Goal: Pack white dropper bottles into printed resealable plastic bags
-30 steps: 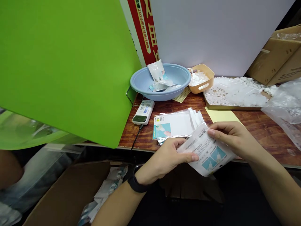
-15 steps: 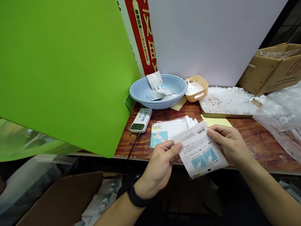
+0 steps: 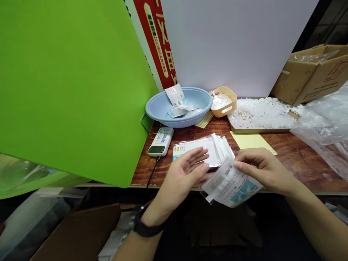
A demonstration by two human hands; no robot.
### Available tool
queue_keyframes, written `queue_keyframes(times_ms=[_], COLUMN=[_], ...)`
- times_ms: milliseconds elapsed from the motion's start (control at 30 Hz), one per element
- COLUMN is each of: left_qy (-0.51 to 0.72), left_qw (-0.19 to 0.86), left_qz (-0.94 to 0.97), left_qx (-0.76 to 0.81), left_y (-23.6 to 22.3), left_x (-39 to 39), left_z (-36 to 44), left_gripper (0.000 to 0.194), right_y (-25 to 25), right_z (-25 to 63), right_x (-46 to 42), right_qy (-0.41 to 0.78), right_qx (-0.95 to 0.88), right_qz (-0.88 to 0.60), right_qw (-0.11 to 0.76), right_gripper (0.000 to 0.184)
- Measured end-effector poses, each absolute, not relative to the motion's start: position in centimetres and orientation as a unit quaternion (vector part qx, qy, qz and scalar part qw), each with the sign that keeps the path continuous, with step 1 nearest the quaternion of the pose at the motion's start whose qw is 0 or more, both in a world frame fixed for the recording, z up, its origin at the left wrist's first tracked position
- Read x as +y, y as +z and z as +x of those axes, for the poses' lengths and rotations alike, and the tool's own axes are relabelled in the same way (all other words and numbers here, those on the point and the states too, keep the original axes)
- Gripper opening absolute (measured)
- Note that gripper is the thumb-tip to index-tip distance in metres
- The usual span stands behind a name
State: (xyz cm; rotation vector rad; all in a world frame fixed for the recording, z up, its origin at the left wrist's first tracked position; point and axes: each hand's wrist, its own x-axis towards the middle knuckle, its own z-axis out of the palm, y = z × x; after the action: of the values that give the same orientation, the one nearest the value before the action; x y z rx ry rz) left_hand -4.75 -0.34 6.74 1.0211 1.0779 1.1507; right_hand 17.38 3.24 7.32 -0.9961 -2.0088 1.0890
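Packet [image 3: 231, 186] tilts between the hands, its upper edge pinched by the thumb and curled fingers of the right hand [image 3: 261, 168]. The left hand [image 3: 182, 177] is spread, palm inward, fingers extended, just beside it; a stack of packets [image 3: 210, 145] lies beyond the hands.

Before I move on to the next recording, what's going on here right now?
A person is handling a printed packet at the near edge of a wooden table. The right hand pinches the packet near its upper edge, while the left hand is open beside it, holding nothing. Just beyond lies a pile of similar packets; farther back, a blue basin holds a few more packets.
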Motion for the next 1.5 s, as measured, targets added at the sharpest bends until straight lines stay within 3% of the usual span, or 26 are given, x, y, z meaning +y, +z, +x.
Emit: queue_keyframes(times_ms=[133, 233, 533, 900, 1167, 1333, 1500], left_qy=[0.437, 0.465, 0.459, 0.47, 0.456, 0.32, 0.272], left_qw=[0.59, 0.568, 0.608, 0.602, 0.625, 0.716, 0.689], left_qz=[0.527, 0.519, 0.458, 0.454, 0.422, 0.467, 0.505], left_qx=[0.428, 0.438, 0.458, 0.459, 0.473, 0.408, 0.443], left_y=[6.8, 6.3, 5.3, 4.9, 4.8, 5.8, 5.5], left_x=[0.1, 0.2, 0.3, -0.1, -0.4, -0.2, -0.5], left_z=[-2.9, -2.4, -3.0, -3.5, -3.3, -4.7, -4.6], left_gripper=[0.024, 0.014, 0.014, 0.007, 0.011, 0.032, 0.037], right_y=[7.4, 7.5, 7.0, 6.8, 6.5, 6.4, 6.3], right_z=[16.1, 15.5, 15.5, 15.1, 15.3, 15.8, 16.1], right_x=[2.7, 2.7, 3.4, 3.6, 3.5, 3.7, 4.0], right_qy=[0.363, 0.364, 0.434, 0.45, 0.424, 0.411, 0.416], right_qx=[-0.813, -0.815, -0.791, -0.792, -0.815, -0.809, -0.794], right_qz=[-0.347, -0.347, -0.365, -0.35, -0.342, -0.358, -0.381], right_qw=[0.292, 0.289, 0.228, 0.22, 0.196, 0.222, 0.227], right_gripper=[0.024, 0.024, 0.021, 0.021, 0.021, 0.023, 0.023])
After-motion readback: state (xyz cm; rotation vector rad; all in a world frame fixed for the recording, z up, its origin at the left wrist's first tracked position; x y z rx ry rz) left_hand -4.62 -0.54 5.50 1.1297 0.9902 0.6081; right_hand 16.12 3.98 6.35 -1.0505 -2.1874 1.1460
